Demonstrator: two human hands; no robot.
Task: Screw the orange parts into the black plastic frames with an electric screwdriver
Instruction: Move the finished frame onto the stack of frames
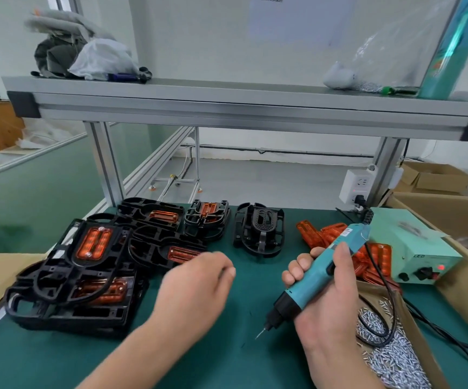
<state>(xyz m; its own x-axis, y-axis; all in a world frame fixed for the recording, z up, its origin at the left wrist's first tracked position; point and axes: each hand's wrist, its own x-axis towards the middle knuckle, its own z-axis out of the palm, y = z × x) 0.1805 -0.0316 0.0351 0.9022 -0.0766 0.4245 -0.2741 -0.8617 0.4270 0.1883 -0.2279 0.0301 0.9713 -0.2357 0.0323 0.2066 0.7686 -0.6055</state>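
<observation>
The green counter [227,360] carries a heap of black frames [86,276] at the left, most with orange parts already seated. One empty frame [259,231] lies apart mid-counter, with the loose orange parts [319,234] just beside the mint power box [412,248]. The right hand [325,304] is wrapped firmly round the electric screwdriver [319,273], bit angled down at the bare mat. The left hand [196,284] hovers near the heap, fingers loosely curled, nothing visible in it. I'd seat a part fully in the frame, pin it flat, and stand the bit upright on a screw [390,355]. The box reads "LED"; the screwdriver's label is illegible.
</observation>
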